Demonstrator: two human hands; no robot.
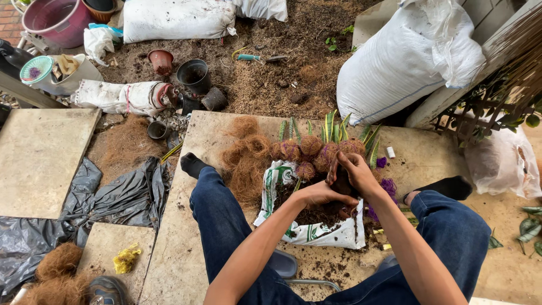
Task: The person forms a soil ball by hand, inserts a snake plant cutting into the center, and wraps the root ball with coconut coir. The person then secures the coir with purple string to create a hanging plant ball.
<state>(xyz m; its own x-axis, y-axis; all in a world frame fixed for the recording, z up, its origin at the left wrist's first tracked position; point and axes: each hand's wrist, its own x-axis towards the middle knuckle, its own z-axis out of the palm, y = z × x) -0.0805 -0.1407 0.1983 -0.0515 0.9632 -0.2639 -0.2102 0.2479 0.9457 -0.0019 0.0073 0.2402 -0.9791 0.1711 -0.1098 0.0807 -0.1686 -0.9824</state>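
My left hand (322,195) and my right hand (353,169) press together around a dark clump of soil (342,183) over an open white and green soil bag (316,231) lying between my legs. The bag holds loose dark soil. Just beyond my hands stand several fibre-wrapped balls with purple string (316,151), each with green striped leaves (333,129) sticking up. A heap of brown coconut fibre (245,161) lies to the left of the bag.
A large white sack (406,62) leans at the back right. Black plastic pots (195,76) and a small red pot (161,59) lie on the dirt at the back. Black sheeting (113,203) covers the ground at left. Purple string (388,186) lies by my right knee.
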